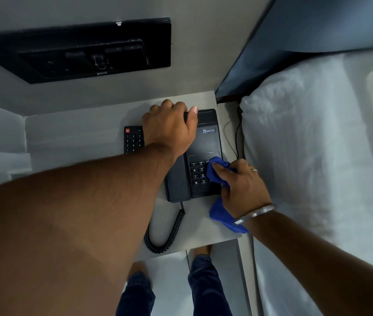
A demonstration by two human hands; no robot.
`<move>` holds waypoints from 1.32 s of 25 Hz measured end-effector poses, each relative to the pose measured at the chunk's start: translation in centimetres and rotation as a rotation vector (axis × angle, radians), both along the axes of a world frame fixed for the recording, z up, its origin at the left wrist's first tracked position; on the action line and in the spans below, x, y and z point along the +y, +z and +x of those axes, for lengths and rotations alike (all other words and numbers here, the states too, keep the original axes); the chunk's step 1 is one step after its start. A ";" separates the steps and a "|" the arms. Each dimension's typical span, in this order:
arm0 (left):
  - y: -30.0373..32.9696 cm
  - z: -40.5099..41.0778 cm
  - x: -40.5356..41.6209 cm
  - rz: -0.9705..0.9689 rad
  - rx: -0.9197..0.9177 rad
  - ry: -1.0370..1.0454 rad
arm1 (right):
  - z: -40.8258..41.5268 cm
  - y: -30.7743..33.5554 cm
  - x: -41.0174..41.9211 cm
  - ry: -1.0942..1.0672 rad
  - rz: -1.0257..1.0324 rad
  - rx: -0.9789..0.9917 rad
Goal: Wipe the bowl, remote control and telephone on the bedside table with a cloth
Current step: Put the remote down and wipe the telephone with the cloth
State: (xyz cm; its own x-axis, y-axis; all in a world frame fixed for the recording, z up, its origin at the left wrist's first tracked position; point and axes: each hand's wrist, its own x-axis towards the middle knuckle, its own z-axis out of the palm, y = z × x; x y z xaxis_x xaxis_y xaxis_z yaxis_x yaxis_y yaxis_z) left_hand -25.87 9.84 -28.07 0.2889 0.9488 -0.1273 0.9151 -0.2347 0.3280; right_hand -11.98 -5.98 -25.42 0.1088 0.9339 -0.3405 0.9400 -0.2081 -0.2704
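Telephone (pixel 200 153) handset gripped at its top by left hand (pixel 169 128); right hand (pixel 241 185) presses bunched cloth (pixel 220 172) on keypad.

One telephone (pixel 206 142), one remote control (pixel 133 140), one blue cloth (pixel 223 215), two hands

Matt plastic telephone (pixel 206 142), fuzzy cloth (pixel 224 218)

Left hand (pixel 169 126) grips the telephone's (pixel 206 142) handset; right hand (pixel 242 185) presses blue cloth (pixel 218 166) onto its keypad.
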 end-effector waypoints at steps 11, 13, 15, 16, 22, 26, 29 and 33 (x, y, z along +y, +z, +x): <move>-0.4 -0.4 0.1 0.018 -0.022 0.028 | -1.5 0.7 -4.9 -0.103 -0.006 0.024; -0.4 -0.4 0.1 0.023 -0.028 0.026 | -2.9 0.6 -2.7 0.012 0.070 -0.046; -0.4 -0.4 0.1 0.023 -0.026 0.021 | -4.6 0.2 -1.2 0.110 0.031 -0.059; -0.4 -0.5 0.1 0.020 -0.025 0.016 | -5.0 0.1 -0.8 0.132 0.002 -0.065; -0.1 -0.7 0.0 0.004 -0.008 -0.011 | -1.2 -0.3 -2.5 -0.061 -0.076 -0.180; -0.2 -0.5 0.0 -0.001 -0.023 0.010 | -1.1 -0.2 -4.2 -0.053 0.002 -0.180; -0.1 -0.5 0.0 0.010 -0.011 0.009 | -5.0 -1.0 -3.4 0.089 0.047 -0.143; -0.2 -0.6 0.0 0.011 -0.019 0.000 | -4.5 -1.8 -4.2 -0.010 0.010 -0.141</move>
